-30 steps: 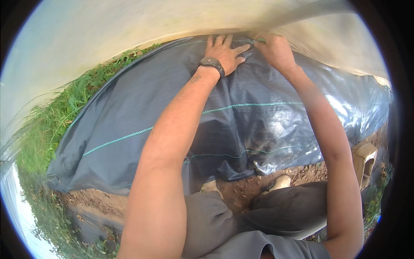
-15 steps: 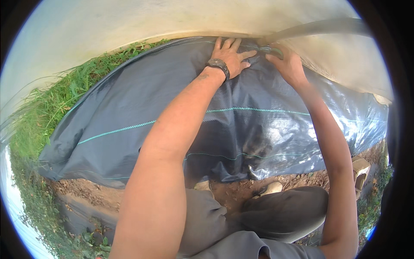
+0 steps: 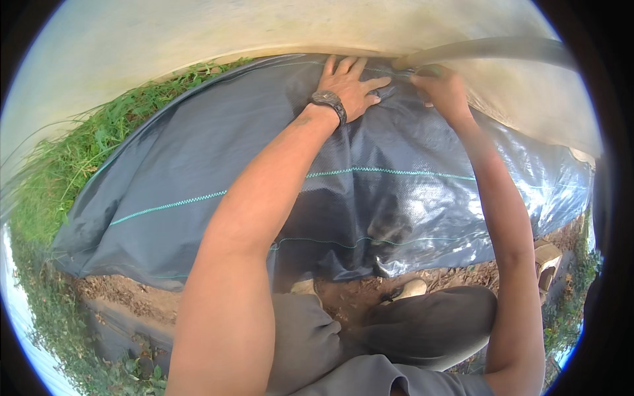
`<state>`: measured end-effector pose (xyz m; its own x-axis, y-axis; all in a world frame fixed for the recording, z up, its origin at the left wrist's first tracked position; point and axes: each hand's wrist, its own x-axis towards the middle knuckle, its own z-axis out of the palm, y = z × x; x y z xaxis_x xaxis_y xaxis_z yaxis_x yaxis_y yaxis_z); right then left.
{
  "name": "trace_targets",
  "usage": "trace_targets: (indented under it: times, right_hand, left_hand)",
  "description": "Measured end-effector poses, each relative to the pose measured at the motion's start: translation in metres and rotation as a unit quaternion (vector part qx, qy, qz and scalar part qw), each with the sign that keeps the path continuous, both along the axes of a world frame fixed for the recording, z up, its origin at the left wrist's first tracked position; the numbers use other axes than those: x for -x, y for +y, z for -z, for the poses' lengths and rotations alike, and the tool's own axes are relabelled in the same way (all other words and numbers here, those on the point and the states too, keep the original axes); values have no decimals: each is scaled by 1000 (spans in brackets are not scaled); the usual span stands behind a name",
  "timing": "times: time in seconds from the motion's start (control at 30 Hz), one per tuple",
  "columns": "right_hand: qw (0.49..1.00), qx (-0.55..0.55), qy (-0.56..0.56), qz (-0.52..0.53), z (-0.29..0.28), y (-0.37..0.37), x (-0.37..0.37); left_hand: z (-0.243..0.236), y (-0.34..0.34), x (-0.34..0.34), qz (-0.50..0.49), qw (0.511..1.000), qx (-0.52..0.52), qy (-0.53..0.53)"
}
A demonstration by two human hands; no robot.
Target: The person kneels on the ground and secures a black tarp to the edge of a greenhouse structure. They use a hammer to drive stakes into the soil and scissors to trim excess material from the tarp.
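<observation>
A sheet of black woven ground cover fabric (image 3: pixel 264 171) with green stitched lines lies across the ground in front of me. My left hand (image 3: pixel 347 87) rests on its far edge, fingers spread, a dark watch (image 3: pixel 328 99) on the wrist. Just to the right, my right hand (image 3: pixel 444 92) is closed at the same edge around a small green thing (image 3: pixel 432 70). Most of that green thing is hidden by my fingers, so its kind does not show. The fabric is creased between and below my hands.
A pale plastic sheet wall (image 3: pixel 264 26) rises behind the fabric, with a dark pipe (image 3: pixel 495 53) slanting down close to my right hand. Grass (image 3: pixel 112 132) grows at the left. Bare soil (image 3: pixel 125 297) borders the near edge, and a wooden block (image 3: pixel 545 261) lies at the right.
My right hand has turned and closed further over the green thing, which showed more before. My left hand stays spread on the fabric. The whole view has shifted slightly.
</observation>
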<state>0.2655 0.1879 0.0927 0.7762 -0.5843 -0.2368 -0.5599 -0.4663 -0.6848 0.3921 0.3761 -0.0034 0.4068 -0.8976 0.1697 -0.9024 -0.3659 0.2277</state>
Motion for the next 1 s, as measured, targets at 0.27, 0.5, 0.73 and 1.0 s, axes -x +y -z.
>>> trace_targets:
  times: [0.27, 0.5, 0.73, 1.0]
  right_hand:
    - [930, 279, -115, -208, 9, 3, -10]
    - [985, 130, 58, -98, 26, -30, -12]
    - [965, 230, 30, -125, 18, -8, -17]
    - [976, 148, 125, -96, -2, -11, -1]
  left_hand:
    - [0, 2, 0, -4, 1000, 3, 0]
    - [-1, -2, 5, 0, 999, 25, -22]
    - [1, 2, 3, 7, 999, 28, -35]
    - [-12, -3, 2, -5, 999, -32, 1]
